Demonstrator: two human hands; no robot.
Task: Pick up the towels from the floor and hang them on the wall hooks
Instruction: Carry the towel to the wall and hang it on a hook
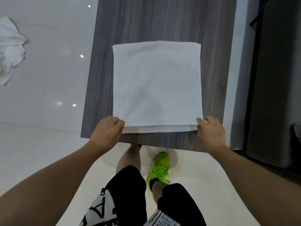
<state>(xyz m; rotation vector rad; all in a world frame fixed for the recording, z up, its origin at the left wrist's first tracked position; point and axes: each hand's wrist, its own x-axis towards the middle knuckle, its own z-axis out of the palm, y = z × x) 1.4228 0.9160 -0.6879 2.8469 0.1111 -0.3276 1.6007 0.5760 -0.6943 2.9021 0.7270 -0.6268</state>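
Folded towel (pixel 157 85): white, square, lying flat on the grey wood-grain tabletop (pixel 104 79).
Left hand (pixel 106 130): fingers curled, pinching the towel's near left corner.
Right hand (pixel 211 131): fingers curled, pinching the near right corner.
Crumpled towel (pixel 10 51): white, on the glossy floor (pixel 48 70) at far left, well apart.
Shoe (pixel 159 168): bright green, below the table edge.

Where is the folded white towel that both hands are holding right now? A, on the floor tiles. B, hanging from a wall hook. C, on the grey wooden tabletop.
C: the folded towel lies flat on the grey wooden tabletop, its near corners pinched by the left hand and right hand.
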